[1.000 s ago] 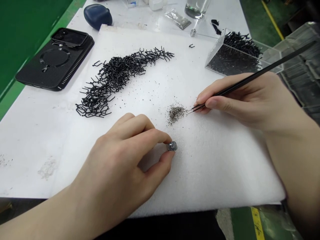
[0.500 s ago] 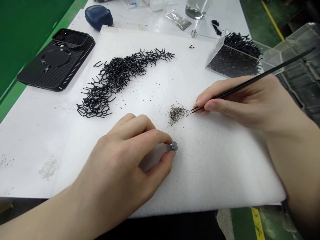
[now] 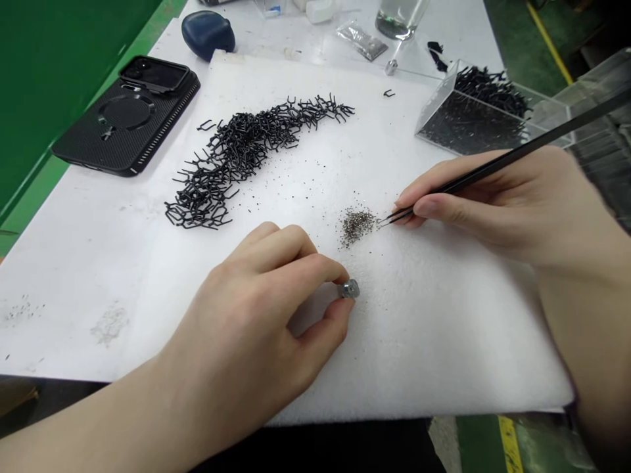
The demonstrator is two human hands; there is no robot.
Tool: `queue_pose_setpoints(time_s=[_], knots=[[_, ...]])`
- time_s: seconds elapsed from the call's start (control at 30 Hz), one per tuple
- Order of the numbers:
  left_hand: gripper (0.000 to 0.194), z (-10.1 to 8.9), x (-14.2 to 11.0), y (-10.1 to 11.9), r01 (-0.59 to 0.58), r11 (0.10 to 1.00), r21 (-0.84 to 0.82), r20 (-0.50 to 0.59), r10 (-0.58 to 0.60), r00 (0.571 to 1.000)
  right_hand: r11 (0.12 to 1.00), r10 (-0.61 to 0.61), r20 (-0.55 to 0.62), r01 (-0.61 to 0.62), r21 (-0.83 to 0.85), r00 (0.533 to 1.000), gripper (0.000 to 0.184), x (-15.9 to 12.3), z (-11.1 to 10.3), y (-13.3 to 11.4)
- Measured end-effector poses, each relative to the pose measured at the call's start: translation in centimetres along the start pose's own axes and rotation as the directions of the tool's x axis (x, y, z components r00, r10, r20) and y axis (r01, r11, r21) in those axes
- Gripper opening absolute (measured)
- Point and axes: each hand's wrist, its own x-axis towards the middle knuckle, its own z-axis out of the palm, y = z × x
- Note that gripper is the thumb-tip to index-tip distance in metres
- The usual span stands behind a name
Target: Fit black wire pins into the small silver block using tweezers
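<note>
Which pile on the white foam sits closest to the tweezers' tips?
The small grey heap of grains, right beside the tips of the black tweezers in the right hand. The long black heap of bent wire pieces is far larger and lies further off.

Open foam sheet [image 3: 444, 348] lies between the left hand [image 3: 246, 322] and right hand [image 3: 493, 203]; a black wire heap [image 3: 236, 157] and acrylic bin [image 3: 468, 121] obstruct the far side.

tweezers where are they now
In the head view, the black tweezers sit in the right hand, tips just right of the grey granule pile on the white foam sheet.
</note>
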Motion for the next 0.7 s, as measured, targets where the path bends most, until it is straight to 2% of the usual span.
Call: queue_pose_setpoints(time_s=[0.3, 0.7], knots=[[0.010, 0.01, 0.08, -0.08, 0.001, 1.000, 0.006, 0.010, -0.001, 1.000, 0.999, -0.013, -0.025, 0.013, -0.035, 1.000, 0.005, 0.02, 0.39, -0.27], [0.011, -0.08, 0.19, 0.06, 0.013, 1.000, 0.008, 0.016, -0.013, 1.000, 1.000, -0.015, -0.014, 0.015, -0.019, 1.000, 0.004, 0.11, 0.32, 0.24]])
